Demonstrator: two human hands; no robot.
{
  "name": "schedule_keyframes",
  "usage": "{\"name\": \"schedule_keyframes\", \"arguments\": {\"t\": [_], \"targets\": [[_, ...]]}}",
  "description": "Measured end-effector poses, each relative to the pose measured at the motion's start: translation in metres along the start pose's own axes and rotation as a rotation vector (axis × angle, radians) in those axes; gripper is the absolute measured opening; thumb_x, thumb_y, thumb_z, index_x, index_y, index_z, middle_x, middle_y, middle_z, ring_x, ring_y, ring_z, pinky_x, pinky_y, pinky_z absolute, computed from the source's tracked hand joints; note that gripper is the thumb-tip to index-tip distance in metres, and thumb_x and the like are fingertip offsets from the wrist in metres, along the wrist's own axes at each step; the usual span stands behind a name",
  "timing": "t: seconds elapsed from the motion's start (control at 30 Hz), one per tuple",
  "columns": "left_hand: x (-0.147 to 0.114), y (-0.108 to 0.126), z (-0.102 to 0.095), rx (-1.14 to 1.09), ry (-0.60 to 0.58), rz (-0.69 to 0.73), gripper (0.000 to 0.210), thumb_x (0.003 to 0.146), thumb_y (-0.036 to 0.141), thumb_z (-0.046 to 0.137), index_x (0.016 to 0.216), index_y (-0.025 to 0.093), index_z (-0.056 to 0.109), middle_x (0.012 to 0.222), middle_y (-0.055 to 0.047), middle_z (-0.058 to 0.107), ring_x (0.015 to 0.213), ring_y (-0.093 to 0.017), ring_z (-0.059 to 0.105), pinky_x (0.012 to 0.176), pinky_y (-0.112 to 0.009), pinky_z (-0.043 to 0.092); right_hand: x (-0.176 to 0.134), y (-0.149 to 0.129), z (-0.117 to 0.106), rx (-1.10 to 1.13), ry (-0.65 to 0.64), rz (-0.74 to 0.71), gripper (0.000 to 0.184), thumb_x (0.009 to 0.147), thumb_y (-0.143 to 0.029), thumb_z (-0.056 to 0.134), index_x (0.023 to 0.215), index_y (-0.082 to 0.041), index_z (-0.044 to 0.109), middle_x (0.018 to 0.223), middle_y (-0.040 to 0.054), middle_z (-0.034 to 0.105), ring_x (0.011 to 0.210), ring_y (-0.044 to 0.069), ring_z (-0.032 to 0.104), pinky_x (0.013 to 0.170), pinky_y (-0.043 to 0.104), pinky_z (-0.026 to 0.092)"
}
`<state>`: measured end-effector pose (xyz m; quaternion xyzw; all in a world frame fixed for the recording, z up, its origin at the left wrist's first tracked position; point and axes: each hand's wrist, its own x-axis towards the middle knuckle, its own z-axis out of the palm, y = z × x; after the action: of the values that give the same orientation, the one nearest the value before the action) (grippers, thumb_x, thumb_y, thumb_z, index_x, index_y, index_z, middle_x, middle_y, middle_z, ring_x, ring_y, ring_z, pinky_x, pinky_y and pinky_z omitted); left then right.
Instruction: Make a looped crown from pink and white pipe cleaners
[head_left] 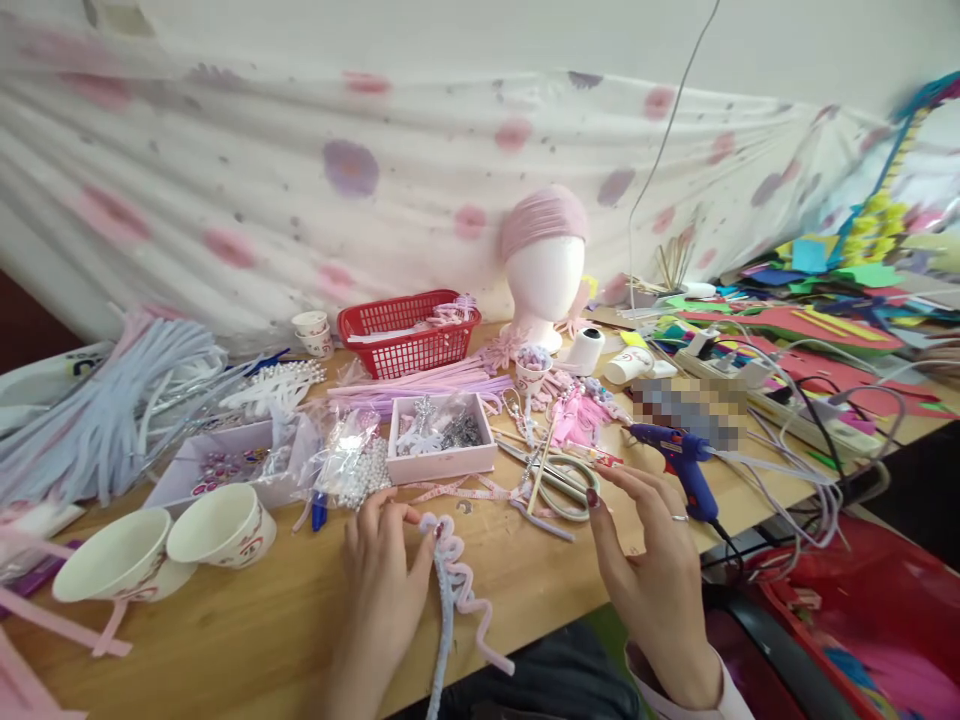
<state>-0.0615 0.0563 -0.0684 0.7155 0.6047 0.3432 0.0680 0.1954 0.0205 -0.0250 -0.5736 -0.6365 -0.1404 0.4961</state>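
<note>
My left hand point(390, 570) pinches the top of a pipe-cleaner piece near the table's front edge. That piece pairs a wavy pink pipe cleaner point(466, 592) with a bluish-grey strand point(444, 620) hanging down beside it. Raised over the front edge on the right, my right hand point(649, 565) has its thumb and fingers apart and holds nothing. Scissors point(566, 487) with pale handles lie just beyond its fingertips. A blue glue gun point(679, 460) rests to the right of them.
Behind the hands stand a white box point(442, 462) of small trinkets, a red basket point(409, 350) and a foam head point(546, 275) in a pink cap. Two paper bowls point(225, 530) sit at the left. Cables and a power strip point(810, 410) run along the right.
</note>
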Motion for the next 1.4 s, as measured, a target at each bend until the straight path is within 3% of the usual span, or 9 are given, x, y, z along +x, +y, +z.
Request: {"name": "schedule_keyframes", "arguments": {"t": [0.07,0.2,0.47,0.6,0.73,0.9,1.0,1.23,1.4], "targets": [[0.002,0.004,-0.003,-0.177,0.019,-0.11,0.013,0.087,0.036,0.057,0.085,0.024,0.06,0.107,-0.012,0.066,0.104,-0.035,0.061,0.089,-0.056,0.05,-0.003,-0.004,-0.003,0.029,0.018,0.0,0.021,0.096,-0.017,0.057,0.117,-0.018,0.06,0.108,0.0114,0.066,0.107,0.026,0.061,0.092,0.043,0.05],[0.005,0.019,-0.011,-0.514,-0.07,-0.338,0.023,0.085,0.046,0.057,0.081,0.024,0.056,0.076,-0.004,0.066,0.073,-0.027,0.065,0.069,-0.041,0.053,-0.01,-0.015,-0.006,0.112,0.015,-0.009,0.023,0.096,-0.013,0.056,0.117,-0.019,0.059,0.106,0.0092,0.065,0.1,0.022,0.063,0.084,0.037,0.052],[0.001,0.03,-0.003,-0.97,-0.027,-0.489,0.039,0.072,0.053,0.078,0.083,0.021,0.06,0.072,-0.001,0.068,0.062,-0.019,0.066,0.062,-0.031,0.056,-0.019,-0.015,-0.009,0.174,0.028,-0.021,0.021,0.093,-0.015,0.059,0.114,-0.019,0.063,0.078,0.0008,0.063,0.067,0.016,0.063,0.064,0.026,0.055],[-0.006,0.035,0.004,-1.051,-0.005,-0.488,0.04,0.074,0.054,0.078,0.089,0.02,0.064,0.07,0.0,0.067,0.056,-0.016,0.062,0.056,-0.028,0.053,-0.025,-0.015,-0.004,0.226,-0.05,-0.005,0.021,0.096,-0.017,0.059,0.116,-0.019,0.064,0.075,0.0002,0.068,0.061,0.014,0.066,0.059,0.021,0.056],[-0.008,0.04,0.004,-1.096,-0.096,-0.454,0.038,0.079,0.053,0.076,0.089,0.019,0.066,0.071,-0.001,0.069,0.058,-0.015,0.063,0.056,-0.026,0.052,-0.027,-0.031,0.006,0.427,-0.273,0.139,0.02,0.102,-0.028,0.052,0.115,-0.022,0.066,0.076,0.0007,0.071,0.066,0.015,0.071,0.06,0.02,0.058],[-0.004,0.051,-0.003,-1.141,0.027,-0.466,0.033,0.081,0.05,0.075,0.086,0.019,0.066,0.067,0.001,0.067,0.055,-0.013,0.059,0.054,-0.023,0.05,-0.025,-0.05,0.013,0.669,-0.587,0.232,0.026,0.101,-0.038,0.053,0.101,-0.021,0.072,0.083,0.0044,0.076,0.072,0.018,0.073,0.065,0.025,0.059],[0.002,0.059,-0.011,-1.152,0.016,-0.422,0.029,0.081,0.045,0.076,0.087,0.019,0.065,0.067,0.002,0.065,0.054,-0.011,0.057,0.053,-0.021,0.048,-0.025,-0.053,0.014,0.76,-0.589,0.314,0.028,0.099,-0.042,0.056,0.097,-0.018,0.072,0.08,0.0058,0.075,0.071,0.018,0.071,0.065,0.026,0.058],[0.004,0.075,-0.02,-1.213,-0.108,-0.429,0.035,0.081,0.048,0.078,0.095,0.017,0.071,0.076,0.0,0.067,0.064,-0.01,0.056,0.056,-0.019,0.044,-0.028,-0.051,0.017,1.015,-0.558,0.676,0.036,0.088,-0.053,0.071,0.095,-0.018,0.073,0.078,0.004,0.072,0.069,0.014,0.065,0.063,0.022,0.052],[0.003,0.075,-0.018,-1.273,-0.17,-0.501,0.039,0.076,0.052,0.081,0.091,0.016,0.074,0.067,0.002,0.063,0.053,-0.006,0.047,0.05,-0.017,0.039,-0.025,-0.049,0.017,1.104,-0.611,0.732,0.028,0.089,-0.049,0.071,0.095,-0.021,0.074,0.081,0.0019,0.072,0.071,0.011,0.064,0.066,0.019,0.051]]}}
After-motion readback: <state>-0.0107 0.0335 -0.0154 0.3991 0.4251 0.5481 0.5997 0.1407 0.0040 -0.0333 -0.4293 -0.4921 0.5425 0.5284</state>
